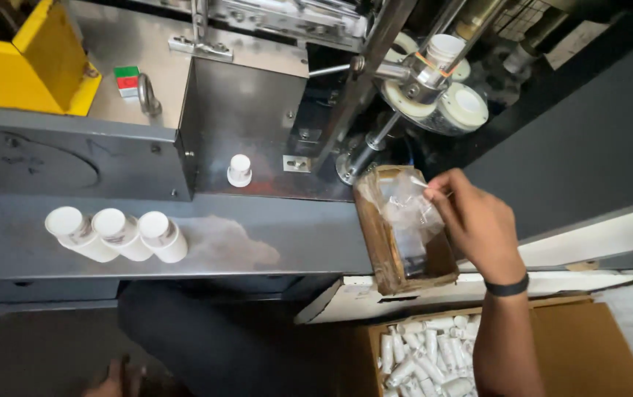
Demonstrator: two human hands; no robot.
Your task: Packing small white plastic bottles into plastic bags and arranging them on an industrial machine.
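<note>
- My right hand [478, 224] reached over the small brown cardboard tray [384, 242] at the right end of the grey machine ledge [287, 239], fingertips pinched on the clear plastic bag [405, 206] lining it.
- The bag stood crumpled and open in the tray, and I could not tell whether anything lay inside it, so by my judgement that filling was barely begun.
- My left hand [114, 378] lay low at the bottom edge of the view, beside my dark trouser leg [206, 345], fingers loose and holding nothing that I could see.
- Three white capped bottles [118, 234] lay in a touching row on the left part of the ledge, untouched.
- One small white bottle [239, 170] stood upright against the steel machine housing [247, 110].
- A cardboard box [588, 353] under my right arm held a heap of small white tubes [423, 356].
</note>
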